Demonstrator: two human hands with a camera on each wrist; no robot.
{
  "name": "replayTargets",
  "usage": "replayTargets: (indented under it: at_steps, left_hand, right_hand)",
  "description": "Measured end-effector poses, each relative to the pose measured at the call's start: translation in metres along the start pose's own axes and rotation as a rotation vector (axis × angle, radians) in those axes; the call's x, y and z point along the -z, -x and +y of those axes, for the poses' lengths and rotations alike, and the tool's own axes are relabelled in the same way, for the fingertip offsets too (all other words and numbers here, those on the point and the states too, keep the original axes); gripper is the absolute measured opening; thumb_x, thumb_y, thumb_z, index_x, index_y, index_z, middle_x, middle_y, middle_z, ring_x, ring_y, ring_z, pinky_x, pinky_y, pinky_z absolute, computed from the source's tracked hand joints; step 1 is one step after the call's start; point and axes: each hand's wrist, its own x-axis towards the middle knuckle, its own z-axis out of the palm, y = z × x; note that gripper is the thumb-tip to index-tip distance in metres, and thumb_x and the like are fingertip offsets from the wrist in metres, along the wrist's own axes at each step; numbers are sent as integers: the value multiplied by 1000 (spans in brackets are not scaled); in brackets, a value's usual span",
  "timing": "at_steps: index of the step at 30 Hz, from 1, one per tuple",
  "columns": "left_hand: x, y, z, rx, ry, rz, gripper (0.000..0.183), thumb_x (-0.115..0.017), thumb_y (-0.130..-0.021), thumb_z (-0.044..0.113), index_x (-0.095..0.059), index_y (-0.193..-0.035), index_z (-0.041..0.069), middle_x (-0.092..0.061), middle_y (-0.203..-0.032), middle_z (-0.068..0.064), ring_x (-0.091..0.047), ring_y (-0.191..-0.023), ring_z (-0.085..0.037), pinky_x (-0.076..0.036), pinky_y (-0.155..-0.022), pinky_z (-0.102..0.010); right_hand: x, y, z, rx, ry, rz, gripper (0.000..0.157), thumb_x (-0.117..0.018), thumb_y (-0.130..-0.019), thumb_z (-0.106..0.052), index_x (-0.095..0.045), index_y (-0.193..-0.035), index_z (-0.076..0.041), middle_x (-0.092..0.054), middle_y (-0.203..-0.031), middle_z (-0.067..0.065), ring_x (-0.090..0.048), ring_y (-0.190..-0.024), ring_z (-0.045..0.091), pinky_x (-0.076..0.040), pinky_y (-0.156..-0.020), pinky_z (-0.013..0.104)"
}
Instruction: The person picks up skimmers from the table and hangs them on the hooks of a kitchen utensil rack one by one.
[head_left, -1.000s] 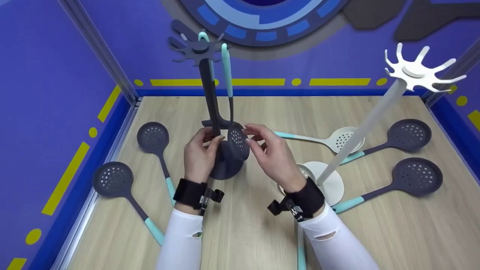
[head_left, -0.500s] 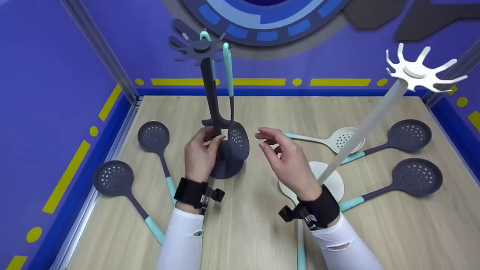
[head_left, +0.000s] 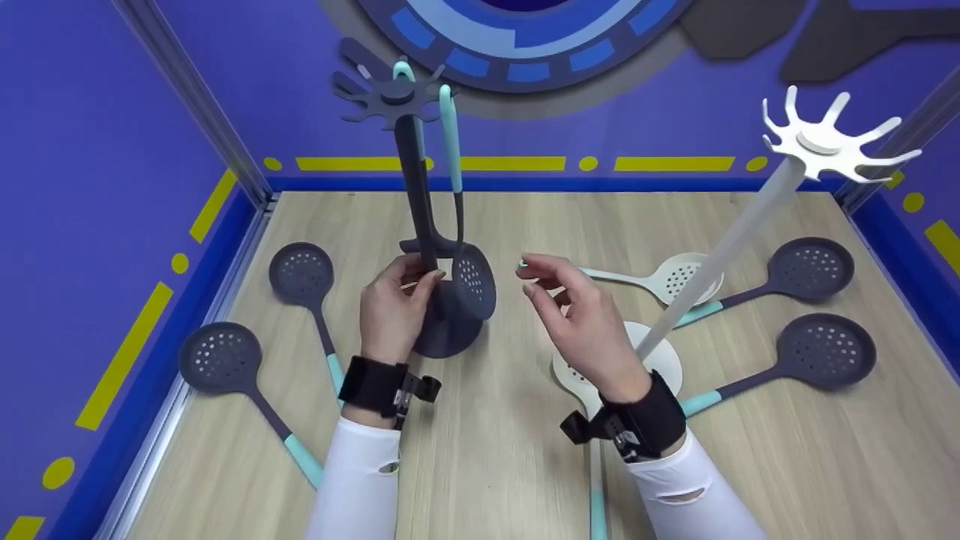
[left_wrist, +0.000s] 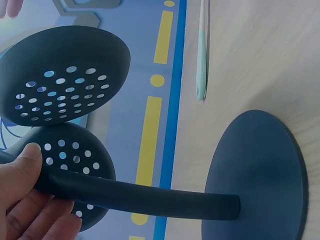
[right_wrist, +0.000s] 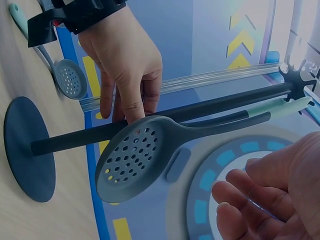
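My left hand grips the pole of a dark utensil stand, low down above its round base. From the stand's clawed top hang two dark skimmers with mint handles. The nearer skimmer faces my right hand; the other skimmer hangs behind the pole, partly covered by it and my fingers. To the right of the nearer skimmer, my right hand is held in the air, fingers loosely bent, thumb apart from them, holding nothing. Beneath it a pale skimmer lies partly hidden.
A white utensil stand with a clawed top stands at the right. A pale skimmer lies behind its pole. Dark skimmers lie at the left and right of the wooden table. Blue walls enclose the table.
My right hand has drawn back to the right, from the nearer hanging skimmer's bowl to a gap away from it. My left hand has stayed on the dark pole.
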Motion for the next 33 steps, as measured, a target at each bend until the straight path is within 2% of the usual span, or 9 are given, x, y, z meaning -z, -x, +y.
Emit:
replayTargets:
  at_steps: [7, 13, 20, 24, 27, 30, 33]
  left_hand:
    - [10, -1, 7, -21, -24, 1, 23, -76, -98, 33, -76, -115, 19, -78, -106, 3, -76, -99, -12, -63, -85, -31]
    - [29, -1, 8, -82, -56, 23, 21, -73, -100, 33, -77, -114, 18, -79, -105, 2, -75, -95, -13, -63, -85, -34]
    - [66, -8, -11, -205, -274, -41, 21, -72, -101, 25, -77, -117, 12, -79, -109, -5, -76, -94, -22, -62, -84, -41]
    - [90, -13, -32, -242, -419, -131, 20, -70, -103, 20, -75, -118, 9, -78, -110, -10, -75, -97, -27, -61, -83, -47]
    - [104, -15, -50, -254, -521, -255, 18, -68, -102, 12, -74, -119, 6, -76, -109, -14, -74, -97, -32, -61, -81, -50]
    - [115, -17, -70, -245, -600, -386, 21, -67, -99, 1, -73, -119, 4, -75, -112, -18, -73, -101, -36, -60, -84, -53]
    - [123, -19, -89, -215, -651, -471, 29, -65, -94, -9, -73, -120, 3, -74, -117, -19, -71, -110, -40, -58, -92, -55]
  right_hand:
    - [1, 0, -1, 14, -3, -6, 33, -64, -106, -19, -65, -139, -17, -75, -122, -10, -68, -105, 3, -55, -80, 24]
    - [2, 0, -1, 10, -15, -6, 34, -65, -105, -18, -65, -139, -17, -75, -121, -9, -69, -103, 6, -54, -78, 24]
    - [3, -1, -1, 12, -27, -1, 33, -64, -106, -17, -65, -138, -16, -75, -120, -8, -71, -100, 7, -53, -77, 23]
    - [4, 0, -1, 10, -44, -7, 33, -63, -106, -16, -64, -139, -15, -75, -120, -7, -72, -101, 8, -54, -78, 25]
    - [4, 1, -2, 9, -46, -12, 33, -63, -106, -16, -64, -139, -14, -75, -121, -7, -71, -100, 7, -54, -78, 26]
    - [5, 1, -2, 13, -43, -7, 33, -62, -107, -16, -64, -139, -14, -74, -120, -8, -72, -99, 6, -54, -78, 25]
    - [5, 1, -2, 19, -42, -3, 32, -62, -107, -15, -64, -139, -14, -74, -120, -8, -72, -99, 6, -54, -77, 25]
